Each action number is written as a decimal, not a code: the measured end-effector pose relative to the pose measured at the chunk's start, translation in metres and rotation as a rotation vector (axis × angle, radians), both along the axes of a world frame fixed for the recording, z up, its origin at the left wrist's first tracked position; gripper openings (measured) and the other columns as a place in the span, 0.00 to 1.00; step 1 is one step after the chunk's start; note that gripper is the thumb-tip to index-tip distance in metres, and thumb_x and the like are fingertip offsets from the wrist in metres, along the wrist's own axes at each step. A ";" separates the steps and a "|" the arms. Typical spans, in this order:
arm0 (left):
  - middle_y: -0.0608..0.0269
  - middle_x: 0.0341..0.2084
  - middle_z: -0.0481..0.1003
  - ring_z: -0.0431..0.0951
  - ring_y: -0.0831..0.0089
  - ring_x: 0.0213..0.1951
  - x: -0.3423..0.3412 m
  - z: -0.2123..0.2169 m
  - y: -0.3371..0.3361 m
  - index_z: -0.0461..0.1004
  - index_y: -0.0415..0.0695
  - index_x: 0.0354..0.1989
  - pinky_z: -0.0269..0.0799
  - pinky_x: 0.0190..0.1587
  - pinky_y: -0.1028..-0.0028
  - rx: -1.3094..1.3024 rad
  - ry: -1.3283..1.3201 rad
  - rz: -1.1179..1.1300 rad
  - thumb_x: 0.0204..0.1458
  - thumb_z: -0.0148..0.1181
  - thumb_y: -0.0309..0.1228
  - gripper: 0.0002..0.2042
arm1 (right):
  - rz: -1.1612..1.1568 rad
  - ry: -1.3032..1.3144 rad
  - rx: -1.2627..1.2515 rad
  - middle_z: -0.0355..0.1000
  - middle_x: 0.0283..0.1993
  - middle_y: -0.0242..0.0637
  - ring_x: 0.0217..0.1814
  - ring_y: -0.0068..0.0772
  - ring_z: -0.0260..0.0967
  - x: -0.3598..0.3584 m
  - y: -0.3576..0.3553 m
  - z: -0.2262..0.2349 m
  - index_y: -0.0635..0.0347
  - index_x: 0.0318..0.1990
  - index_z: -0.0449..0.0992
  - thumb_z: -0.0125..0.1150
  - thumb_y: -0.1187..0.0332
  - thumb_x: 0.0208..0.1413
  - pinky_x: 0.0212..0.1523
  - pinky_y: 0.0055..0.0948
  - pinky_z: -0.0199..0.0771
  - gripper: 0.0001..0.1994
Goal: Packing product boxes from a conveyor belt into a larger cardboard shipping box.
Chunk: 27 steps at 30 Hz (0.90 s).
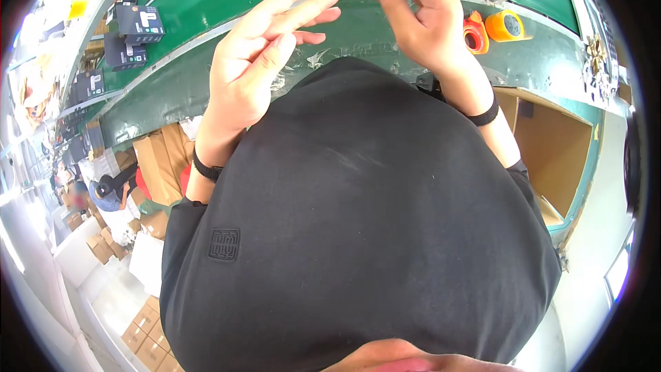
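Left hand [244, 69] above the near edge of the green bench [165, 100]: palm turned inward, fingers spread wide, nothing visibly held. The right hand [434, 24] is raised opposite it, fingers half curled and slightly blurred; whether its fingertips pinch anything thin cannot be told. Both forearms are bent close to the black shirt [358, 200], probably because the person stands right against the bench.

Just beside the right hand, and untouched, are a red tape roll [475, 32] and an orange tape roll [507, 25] — side by side on the bench, apparently placed for easy reach. Below them a cardboard box [568, 145] shows its hollow interior, likely set low to leave the bench top usable. Farther out, at upper left, dark boxes [141, 22] sit in a cluster — well apart from both hands, perhaps to leave working room between.
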<state>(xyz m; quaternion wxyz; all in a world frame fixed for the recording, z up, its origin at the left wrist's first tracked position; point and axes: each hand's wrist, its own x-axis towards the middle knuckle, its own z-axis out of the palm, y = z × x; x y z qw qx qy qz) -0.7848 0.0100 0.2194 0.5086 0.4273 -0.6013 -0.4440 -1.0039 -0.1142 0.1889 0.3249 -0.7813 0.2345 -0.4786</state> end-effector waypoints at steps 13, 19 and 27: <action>0.35 0.64 0.74 0.79 0.49 0.62 -0.004 -0.002 -0.014 0.61 0.31 0.73 0.76 0.60 0.60 0.072 0.018 0.017 0.70 0.50 0.28 0.25 | 0.359 -0.306 0.211 0.72 0.49 0.38 0.43 0.23 0.69 0.001 -0.016 -0.019 0.68 0.42 0.79 0.62 0.79 0.67 0.42 0.22 0.69 0.02; 0.42 0.51 0.80 0.82 0.59 0.51 -0.002 -0.002 -0.021 0.74 0.30 0.59 0.78 0.55 0.65 -0.119 -0.155 0.048 0.64 0.57 0.19 0.16 | 0.578 -0.563 0.695 0.71 0.50 0.34 0.42 0.19 0.68 0.008 -0.006 -0.019 0.69 0.46 0.82 0.63 0.79 0.68 0.40 0.21 0.67 0.04; 0.48 0.36 0.81 0.82 0.66 0.36 -0.012 0.026 -0.035 0.79 0.30 0.48 0.79 0.40 0.71 -0.551 -0.436 0.073 0.57 0.63 0.12 0.11 | 0.619 -0.480 0.561 0.77 0.47 0.39 0.45 0.25 0.72 0.004 -0.006 -0.010 0.67 0.42 0.85 0.74 0.64 0.62 0.45 0.25 0.71 0.12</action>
